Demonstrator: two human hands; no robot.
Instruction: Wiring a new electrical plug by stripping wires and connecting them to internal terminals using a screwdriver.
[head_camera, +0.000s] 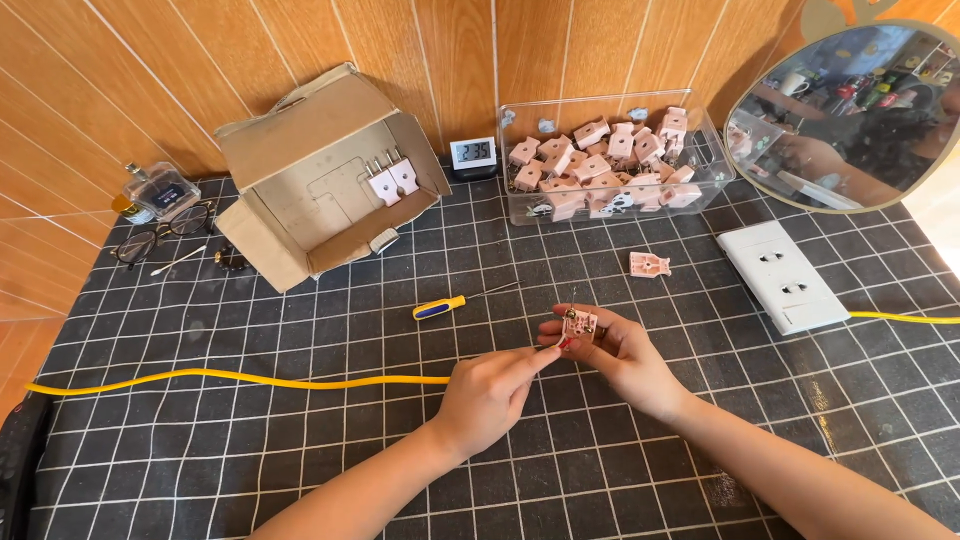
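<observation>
My right hand (625, 355) holds a small pink plug part (578, 322) with metal pins, just above the mat. My left hand (490, 390) pinches the end of a yellow cable (240, 378) and brings it up against the plug part; its fingertips touch the right hand's. The cable runs left across the mat. A second pink plug half (649, 264) lies flat on the mat behind my hands. A screwdriver with a yellow and blue handle (440, 307) rests just beyond my left hand.
A clear bin (520, 205) of several pink plugs stands at the back, with a small digital clock (472, 153) beside it. An open cardboard box (310, 180) holds two plugs. A white wall socket plate (782, 275), round mirror (850, 110), glasses (160, 232) and small bottle (160, 192) sit around.
</observation>
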